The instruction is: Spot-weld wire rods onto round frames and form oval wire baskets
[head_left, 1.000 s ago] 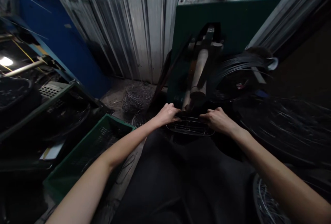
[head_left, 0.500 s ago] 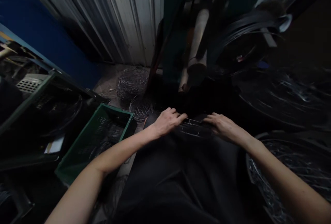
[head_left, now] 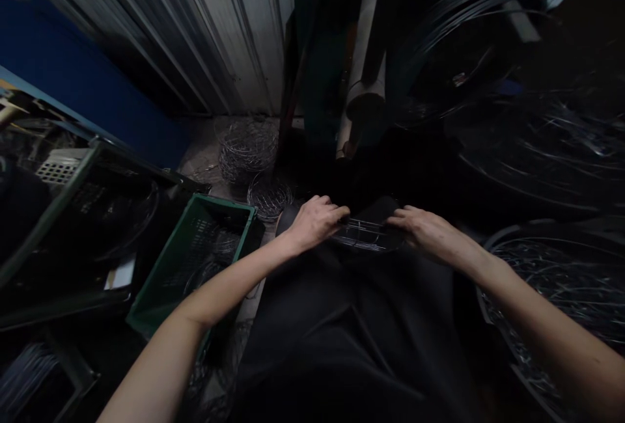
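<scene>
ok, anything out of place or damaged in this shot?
Possibly: a tangled wire bundle and a smaller bundle sit on the floor, outside the green crate, so they look stray; may be normal storage. The wire frame between left hand and right hand shows no obvious damage, though it's dim.

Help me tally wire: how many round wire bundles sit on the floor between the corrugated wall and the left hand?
2: a larger bundle near the corrugated wall, and a smaller bundle nearer the left hand. Dark areas may hide more.
</scene>
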The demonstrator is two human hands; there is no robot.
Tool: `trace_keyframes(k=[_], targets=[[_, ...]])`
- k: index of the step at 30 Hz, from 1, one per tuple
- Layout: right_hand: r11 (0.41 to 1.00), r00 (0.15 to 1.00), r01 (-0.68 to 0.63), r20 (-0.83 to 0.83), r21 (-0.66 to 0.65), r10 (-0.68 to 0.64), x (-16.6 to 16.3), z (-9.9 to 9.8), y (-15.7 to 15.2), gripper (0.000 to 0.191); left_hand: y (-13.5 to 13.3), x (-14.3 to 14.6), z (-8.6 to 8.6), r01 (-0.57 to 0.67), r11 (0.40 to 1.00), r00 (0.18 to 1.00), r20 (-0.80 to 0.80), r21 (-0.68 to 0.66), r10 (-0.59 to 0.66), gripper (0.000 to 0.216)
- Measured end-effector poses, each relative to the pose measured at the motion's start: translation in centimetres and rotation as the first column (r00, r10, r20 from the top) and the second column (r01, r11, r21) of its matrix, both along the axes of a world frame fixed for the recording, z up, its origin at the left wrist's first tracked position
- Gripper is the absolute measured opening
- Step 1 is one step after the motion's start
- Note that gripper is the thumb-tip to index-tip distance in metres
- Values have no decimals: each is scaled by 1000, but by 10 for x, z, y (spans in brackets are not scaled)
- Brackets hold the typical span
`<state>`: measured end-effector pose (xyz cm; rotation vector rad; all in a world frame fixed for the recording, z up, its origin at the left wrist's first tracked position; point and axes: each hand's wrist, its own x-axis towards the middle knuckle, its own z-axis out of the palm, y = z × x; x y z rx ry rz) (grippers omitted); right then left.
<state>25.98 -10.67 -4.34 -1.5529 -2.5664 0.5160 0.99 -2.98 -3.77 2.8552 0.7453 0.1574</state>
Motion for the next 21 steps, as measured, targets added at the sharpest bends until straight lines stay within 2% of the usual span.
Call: trace_keyframes(k=[3, 6, 10, 12, 14, 18, 21], targets=[[1000, 1000, -10, 6, 20, 10, 0, 1, -1, 29, 4, -3, 2, 14, 993, 997, 80, -115, -5, 29], [999, 1000, -6, 30, 46, 5, 0, 7, 1, 29, 10, -5, 12, 24, 981, 988, 154, -190, 6, 27], [997, 999, 11, 42, 74, -14, 2, 13, 4, 29, 25, -12, 30, -136, 940, 951, 223, -313, 212, 25], [997, 999, 14, 34, 77, -16, 5, 13, 6, 30, 32, -16, 37, -182, 924, 927, 255, -337, 276, 25], [997, 999, 10, 33, 80, -12, 6, 13, 9, 28, 35, -17, 40, -152, 929, 936, 253, -339, 246, 23], [995, 998, 4, 67, 100, -10, 5, 17, 18, 28, 32, -13, 40, -39, 934, 987, 134, -355, 92, 28], [992, 996, 8, 82, 126, -18, 3, 24, 24, 30, 31, -8, 40, -73, 934, 990, 91, -349, 111, 43]])
